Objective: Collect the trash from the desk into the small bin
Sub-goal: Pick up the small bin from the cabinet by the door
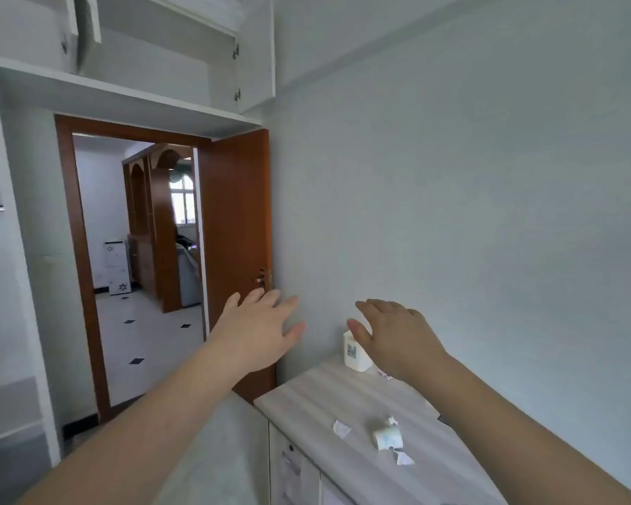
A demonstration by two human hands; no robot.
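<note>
Head view: right hand partly hides white container on desk.

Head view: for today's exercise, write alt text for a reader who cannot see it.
Two bare hands, the left hand and right hand, reach forward open over a pale striped desk holding crumpled paper scraps, a small paper roll and a white container by the wall. To the left, a brown door stands open.
</note>
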